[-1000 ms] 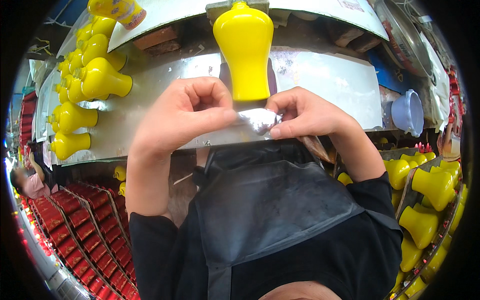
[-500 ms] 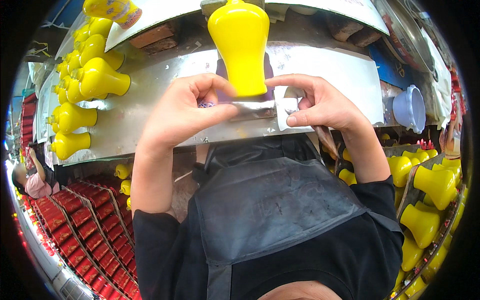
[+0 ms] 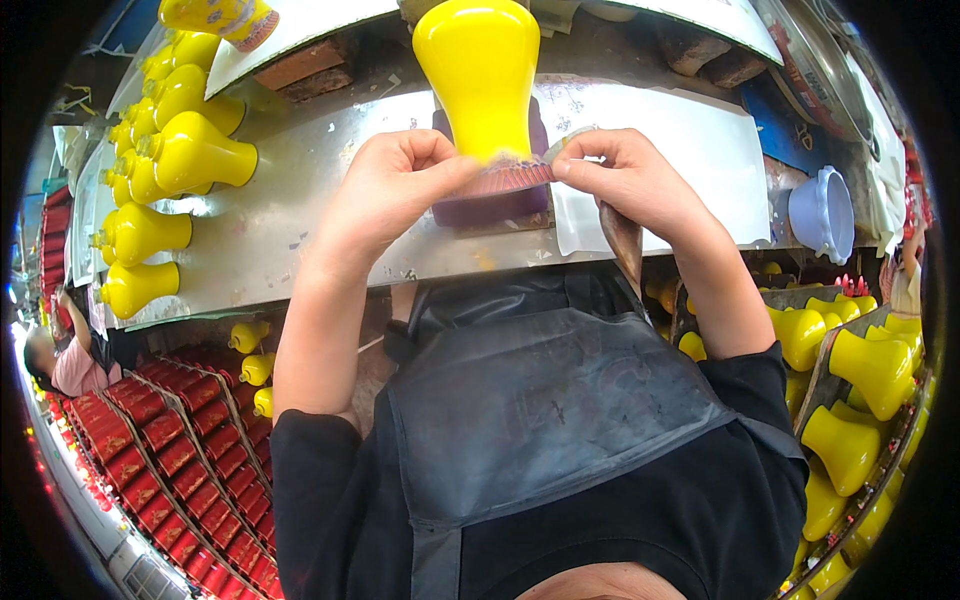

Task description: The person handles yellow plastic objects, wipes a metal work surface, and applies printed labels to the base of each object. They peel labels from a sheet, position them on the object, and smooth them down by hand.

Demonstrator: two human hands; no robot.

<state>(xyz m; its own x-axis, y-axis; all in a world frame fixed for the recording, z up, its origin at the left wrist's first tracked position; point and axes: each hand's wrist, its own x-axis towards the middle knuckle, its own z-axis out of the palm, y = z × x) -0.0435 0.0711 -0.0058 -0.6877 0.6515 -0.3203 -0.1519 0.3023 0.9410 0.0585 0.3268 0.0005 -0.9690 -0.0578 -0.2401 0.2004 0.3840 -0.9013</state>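
Note:
A glossy yellow vase (image 3: 480, 70) lies with its wide end away from me, over a purple block (image 3: 500, 210). A patterned pinkish decal strip (image 3: 510, 178) runs across its near, narrower end. My left hand (image 3: 400, 190) is closed at the strip's left end, its thumb and forefinger at the vase's edge. My right hand (image 3: 620, 180) pinches the strip's right end. A tool with a brown handle (image 3: 622, 245) is tucked in that hand, its handle hanging below the palm; a pale curved piece shows above the fingers.
Several yellow vases (image 3: 205, 150) lie along the worktable's left side, one decorated vase (image 3: 225, 18) beyond them. White paper (image 3: 680, 170) and a lavender bucket (image 3: 822, 215) are at right. Racks hold red pieces (image 3: 170, 470) lower left and yellow vases (image 3: 845, 450) lower right. Someone in pink (image 3: 75, 370) is far left.
The strip, blurred and silvery before, now lies against the vase's near end with its pattern showing. Both hands have moved slightly away from me; my right finger and thumb have closed together.

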